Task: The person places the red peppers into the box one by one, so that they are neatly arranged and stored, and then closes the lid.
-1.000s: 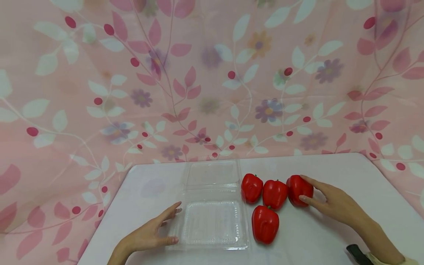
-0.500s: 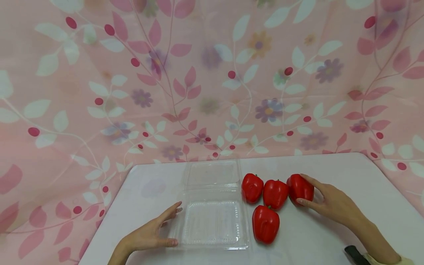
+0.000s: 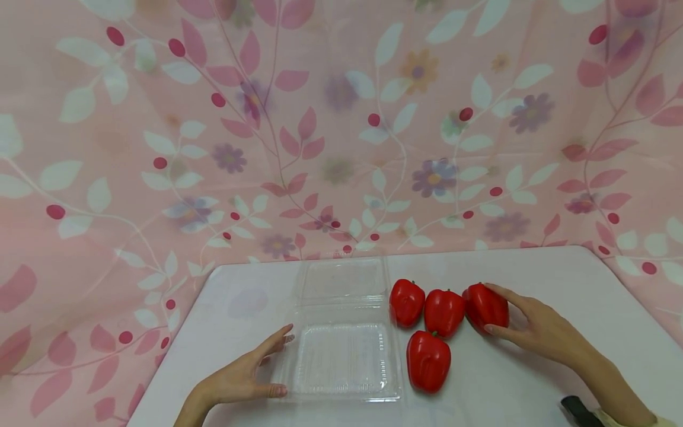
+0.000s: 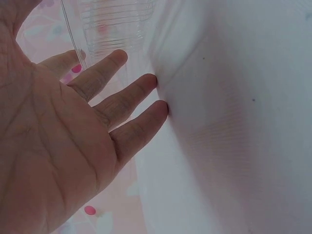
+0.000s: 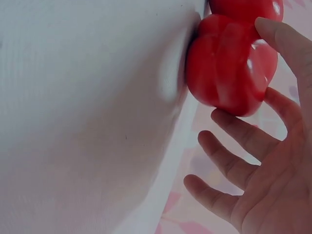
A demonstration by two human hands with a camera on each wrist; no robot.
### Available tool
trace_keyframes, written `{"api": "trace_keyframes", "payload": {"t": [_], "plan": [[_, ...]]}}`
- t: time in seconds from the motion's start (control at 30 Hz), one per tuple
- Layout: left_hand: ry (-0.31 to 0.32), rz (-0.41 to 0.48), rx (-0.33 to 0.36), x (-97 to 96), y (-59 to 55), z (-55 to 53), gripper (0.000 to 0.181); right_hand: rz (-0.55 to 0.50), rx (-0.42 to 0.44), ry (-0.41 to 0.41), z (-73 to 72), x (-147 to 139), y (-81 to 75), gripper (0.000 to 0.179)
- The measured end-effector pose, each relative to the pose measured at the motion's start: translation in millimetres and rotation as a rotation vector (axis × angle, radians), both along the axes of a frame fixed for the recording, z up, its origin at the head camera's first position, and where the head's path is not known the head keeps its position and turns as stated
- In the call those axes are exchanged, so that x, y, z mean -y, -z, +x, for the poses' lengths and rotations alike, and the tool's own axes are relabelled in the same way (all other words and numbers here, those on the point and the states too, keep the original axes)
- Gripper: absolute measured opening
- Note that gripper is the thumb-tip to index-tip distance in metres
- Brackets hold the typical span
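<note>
A clear plastic clamshell container (image 3: 341, 359) lies unfolded on the white table, its lid (image 3: 344, 280) towards the back. My left hand (image 3: 242, 370) is at the container's left edge with fingers spread; in the left wrist view the palm (image 4: 53, 141) holds nothing. To the right, my right hand (image 3: 544, 326) has thumb and fingers around the rightmost red bell pepper (image 3: 487, 309). In the right wrist view, the thumb and two fingers touch this bell pepper (image 5: 229, 68), and the other fingers are stretched out apart from it.
Three more red bell peppers stand between container and right hand: one by the lid (image 3: 407, 303), one in the middle (image 3: 444, 313), one nearer the front (image 3: 428, 362). A dark strap (image 3: 580, 410) is by the right wrist. Floral cloth (image 3: 341, 130) hangs behind the table.
The rightmost bell pepper has turned and tilted slightly in my right hand, shifting a little to the right. My left hand, the container and the other peppers stay where they were.
</note>
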State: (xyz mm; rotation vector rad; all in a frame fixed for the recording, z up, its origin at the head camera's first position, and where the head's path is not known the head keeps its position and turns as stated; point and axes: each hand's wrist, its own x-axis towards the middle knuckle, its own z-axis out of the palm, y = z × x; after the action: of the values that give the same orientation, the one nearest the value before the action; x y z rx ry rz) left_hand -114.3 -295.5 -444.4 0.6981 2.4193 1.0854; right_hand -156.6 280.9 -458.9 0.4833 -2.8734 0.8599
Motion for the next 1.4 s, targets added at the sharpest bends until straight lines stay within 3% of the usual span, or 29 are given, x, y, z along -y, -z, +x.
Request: {"api": "trace_keyframes", "payload": {"t": [0.67,1.4], "plan": [[-0.002,0.001,0.002,0.3,-0.2,-0.5,0.101,-0.109,0.017,-0.094,0.6,-9.6,-5.5,0.082],[-0.002,0.003,-0.007,1.8,2.9,-0.6,0.101,-0.122,0.028,-0.098,1.7,-13.7,-6.5,0.084]]}}
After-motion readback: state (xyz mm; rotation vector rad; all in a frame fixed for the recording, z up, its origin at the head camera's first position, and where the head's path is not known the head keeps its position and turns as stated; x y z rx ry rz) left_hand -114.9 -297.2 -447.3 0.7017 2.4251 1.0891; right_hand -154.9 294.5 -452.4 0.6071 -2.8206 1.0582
